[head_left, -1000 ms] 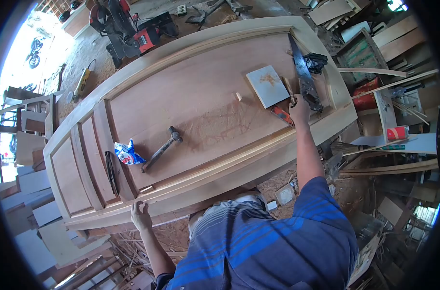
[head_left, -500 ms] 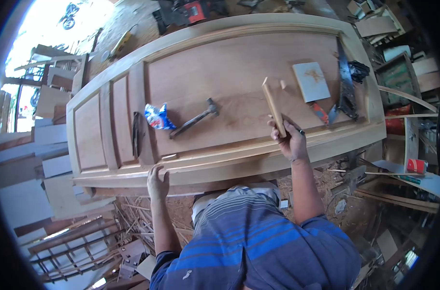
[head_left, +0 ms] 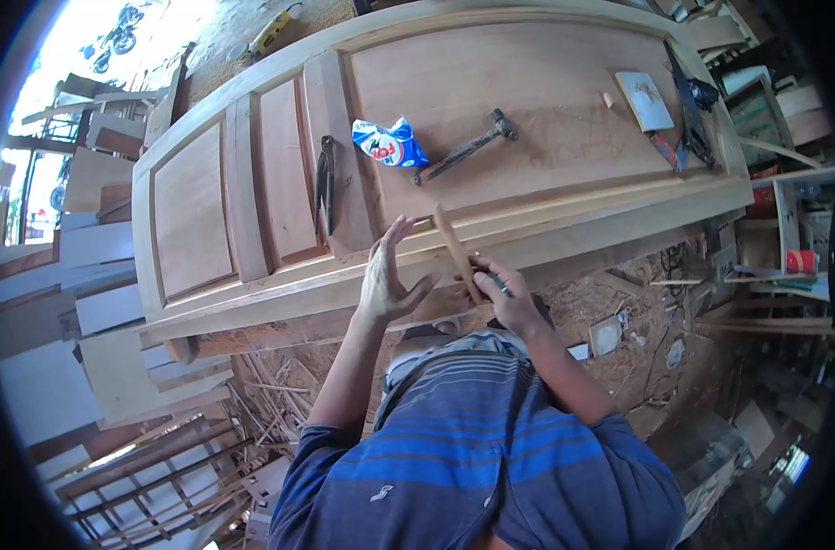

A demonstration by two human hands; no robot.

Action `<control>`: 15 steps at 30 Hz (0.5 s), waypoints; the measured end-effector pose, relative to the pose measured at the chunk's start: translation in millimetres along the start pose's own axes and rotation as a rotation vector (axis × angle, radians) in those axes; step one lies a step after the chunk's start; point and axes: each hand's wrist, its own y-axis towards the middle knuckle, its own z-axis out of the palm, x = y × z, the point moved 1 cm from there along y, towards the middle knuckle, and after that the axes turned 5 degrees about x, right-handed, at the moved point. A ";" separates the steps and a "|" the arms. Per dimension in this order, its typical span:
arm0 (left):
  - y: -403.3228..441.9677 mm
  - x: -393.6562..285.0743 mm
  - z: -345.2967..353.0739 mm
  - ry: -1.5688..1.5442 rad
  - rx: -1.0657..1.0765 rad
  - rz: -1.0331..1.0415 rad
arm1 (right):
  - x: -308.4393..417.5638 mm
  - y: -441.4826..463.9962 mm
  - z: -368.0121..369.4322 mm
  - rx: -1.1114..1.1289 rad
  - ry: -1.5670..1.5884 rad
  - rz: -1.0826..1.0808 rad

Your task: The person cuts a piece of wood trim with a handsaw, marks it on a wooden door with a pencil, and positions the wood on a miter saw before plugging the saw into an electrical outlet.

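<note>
A wooden door panel (head_left: 546, 92) lies flat before me. My right hand (head_left: 509, 298) grips a short wooden stick (head_left: 455, 247), tilted up to the left over the door's near edge. Left of the stick, my left hand (head_left: 387, 275) is raised with its fingers apart, touching nothing that I can make out. Beyond the hands, a hammer (head_left: 468, 148) rests beside a blue and white packet (head_left: 390, 143). Dark pincers (head_left: 325, 188) lie on the wooden crosspiece to the left.
A handsaw (head_left: 688, 105), a white block (head_left: 644, 101) and a red-handled tool (head_left: 663, 149) lie at the door's right end. A small wood piece (head_left: 607, 100) is nearby. Boards (head_left: 105, 298) are stacked left; wood scraps (head_left: 275, 394) cover the floor below.
My right hand has carried the stick from the door's right end toward the middle. My left hand has lifted and opened wide near it. The view has shifted left along the door.
</note>
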 end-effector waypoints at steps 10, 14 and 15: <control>-25.1 56.2 6.9 -0.174 0.070 -0.120 | -75.7 -6.0 79.7 -0.386 -0.831 -0.511; -23.6 62.1 9.5 -0.156 0.088 -0.132 | -87.6 -3.8 84.3 -0.362 -0.662 -0.407; -22.8 60.8 10.1 -0.139 0.092 -0.119 | -87.3 -4.6 84.1 -0.370 -0.670 -0.406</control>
